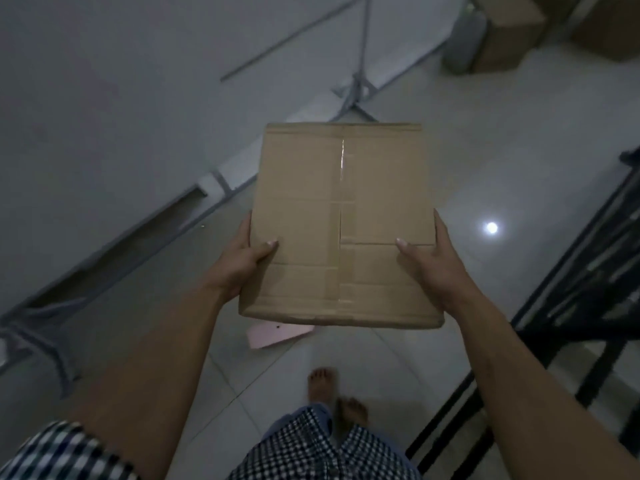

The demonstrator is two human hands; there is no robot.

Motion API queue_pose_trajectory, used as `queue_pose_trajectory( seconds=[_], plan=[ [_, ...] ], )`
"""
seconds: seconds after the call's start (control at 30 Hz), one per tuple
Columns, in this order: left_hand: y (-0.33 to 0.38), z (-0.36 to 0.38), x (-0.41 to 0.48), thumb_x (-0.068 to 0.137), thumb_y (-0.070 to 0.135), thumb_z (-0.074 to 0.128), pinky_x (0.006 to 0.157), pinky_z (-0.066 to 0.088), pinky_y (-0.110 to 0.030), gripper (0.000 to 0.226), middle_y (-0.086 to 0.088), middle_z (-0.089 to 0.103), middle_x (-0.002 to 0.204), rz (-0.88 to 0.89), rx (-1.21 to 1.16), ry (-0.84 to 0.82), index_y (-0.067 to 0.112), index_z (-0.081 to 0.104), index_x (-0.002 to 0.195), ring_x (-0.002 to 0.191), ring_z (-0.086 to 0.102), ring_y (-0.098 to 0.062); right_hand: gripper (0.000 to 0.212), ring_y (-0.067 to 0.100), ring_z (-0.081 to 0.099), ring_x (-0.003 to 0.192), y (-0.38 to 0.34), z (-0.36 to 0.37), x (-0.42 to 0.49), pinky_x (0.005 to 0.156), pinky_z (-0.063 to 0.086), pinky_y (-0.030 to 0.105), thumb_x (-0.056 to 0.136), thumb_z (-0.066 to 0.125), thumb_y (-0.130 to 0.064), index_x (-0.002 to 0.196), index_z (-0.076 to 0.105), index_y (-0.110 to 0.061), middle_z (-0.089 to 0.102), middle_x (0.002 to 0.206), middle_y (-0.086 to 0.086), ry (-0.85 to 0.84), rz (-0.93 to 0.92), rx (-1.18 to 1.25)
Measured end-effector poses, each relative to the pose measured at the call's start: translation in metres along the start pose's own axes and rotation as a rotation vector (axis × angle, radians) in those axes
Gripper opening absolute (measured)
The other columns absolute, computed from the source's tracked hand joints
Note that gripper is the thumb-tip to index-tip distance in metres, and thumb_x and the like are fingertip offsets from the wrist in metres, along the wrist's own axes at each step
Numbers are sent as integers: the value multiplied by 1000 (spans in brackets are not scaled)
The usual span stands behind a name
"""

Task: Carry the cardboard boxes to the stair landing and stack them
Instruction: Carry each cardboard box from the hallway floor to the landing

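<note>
Left hand (242, 258) and right hand (433, 261) are gripping opposite sides of a taped cardboard box (341, 223), thumbs lying on top. Box is being held in the air above the tiled floor (485, 161), bare feet (337, 396) below.

Items I cannot fully see from the head camera:
- Cardboard box (343, 223): underside and side walls hidden; contents unknown.
- Left hand (239, 261) and right hand (438, 265): fingers run under or behind the box edges; only the thumbs lie on top.
- Pink flat piece (277, 336): partly covered by the box.
- Further boxes (512, 32): cut by the top edge, blurred.
- Black metal frame (588, 271): cut by the right edge.
- Feet (337, 393): blurred.
</note>
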State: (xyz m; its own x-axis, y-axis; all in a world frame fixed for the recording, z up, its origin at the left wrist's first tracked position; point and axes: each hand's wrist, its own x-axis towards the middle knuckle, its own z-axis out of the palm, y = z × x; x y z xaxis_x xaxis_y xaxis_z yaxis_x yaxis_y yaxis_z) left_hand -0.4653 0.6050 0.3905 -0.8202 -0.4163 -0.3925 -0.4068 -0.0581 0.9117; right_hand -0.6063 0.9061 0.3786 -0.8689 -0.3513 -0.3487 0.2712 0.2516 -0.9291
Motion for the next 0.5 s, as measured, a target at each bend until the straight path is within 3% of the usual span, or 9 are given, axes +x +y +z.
queue_pose_trajectory(
  seconds=[0.07,0.17,0.3,0.5],
  plan=[
    [9,-20,-22,98,2,56,84,55,-27,55,8,65,122,40,-48,78,32,41,141,104,66,-9,86,6,60,119,-20,15,4,101,50,33,84,81,-38,155,32,-42,59,135,-17,-65,-39,-49],
    [13,-45,-65,97,-1,54,75,55,-18,57,13,63,118,73,-123,220,33,37,140,94,67,1,91,14,60,122,-51,44,9,107,47,44,73,82,-55,151,36,-45,60,137,-13,-215,-95,-116],
    [2,-86,-124,96,-4,55,81,51,-12,68,1,54,135,110,-159,418,25,30,152,107,60,-5,82,14,63,119,-90,103,6,104,50,44,80,84,-41,150,40,-39,63,133,-11,-419,-169,-170],
    [-17,-163,-212,97,-1,54,86,44,-11,78,4,39,150,143,-222,667,27,15,159,121,52,-7,82,16,66,113,-130,223,-23,91,57,40,83,83,-27,151,39,-38,64,132,-5,-682,-223,-188]
  ],
)
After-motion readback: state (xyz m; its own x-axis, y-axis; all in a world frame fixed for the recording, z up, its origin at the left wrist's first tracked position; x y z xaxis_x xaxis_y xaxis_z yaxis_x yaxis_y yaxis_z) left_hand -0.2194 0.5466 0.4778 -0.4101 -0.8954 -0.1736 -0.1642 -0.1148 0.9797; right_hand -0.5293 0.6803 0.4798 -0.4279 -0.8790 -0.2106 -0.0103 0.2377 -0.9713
